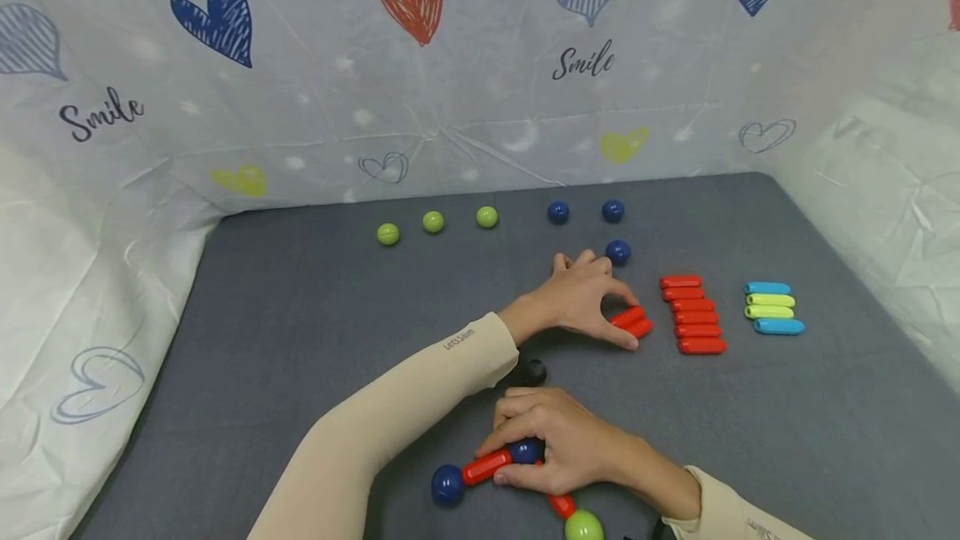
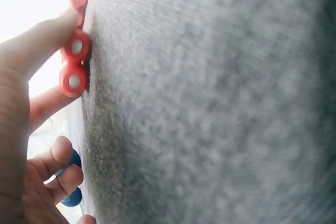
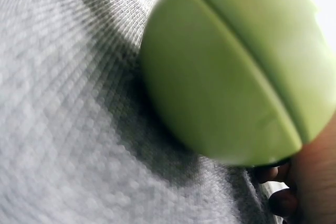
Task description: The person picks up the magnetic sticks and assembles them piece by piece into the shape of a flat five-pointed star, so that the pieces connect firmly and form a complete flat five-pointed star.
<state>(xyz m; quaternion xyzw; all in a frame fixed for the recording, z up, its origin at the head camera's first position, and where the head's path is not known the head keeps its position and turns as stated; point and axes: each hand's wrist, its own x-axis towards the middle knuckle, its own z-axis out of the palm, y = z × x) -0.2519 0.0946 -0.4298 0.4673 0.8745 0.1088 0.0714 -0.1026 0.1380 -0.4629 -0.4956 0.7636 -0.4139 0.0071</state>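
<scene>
My left hand [image 1: 581,298] reaches across the middle of the table, thumb and forefinger round two red magnetic rods [image 1: 632,321] lying side by side. In the left wrist view, pale round ends show on these red rods [image 2: 74,81], between thumb and finger. Nearer to me, my right hand [image 1: 573,440] grips a joined piece at a blue ball [image 1: 527,451]. From that ball a red rod [image 1: 486,467] runs to another blue ball [image 1: 447,486]; a second red rod [image 1: 561,506] leads to a green ball [image 1: 584,526]. A green ball [image 3: 220,77] fills much of the right wrist view.
Right of my left hand lie a column of red rods [image 1: 697,317] and a short stack of blue and yellow-green rods [image 1: 772,307]. Three green balls [image 1: 432,222] and three blue balls [image 1: 618,252] sit farther back. Behind the grey table [image 1: 315,298] hangs a printed white cloth [image 1: 480,90].
</scene>
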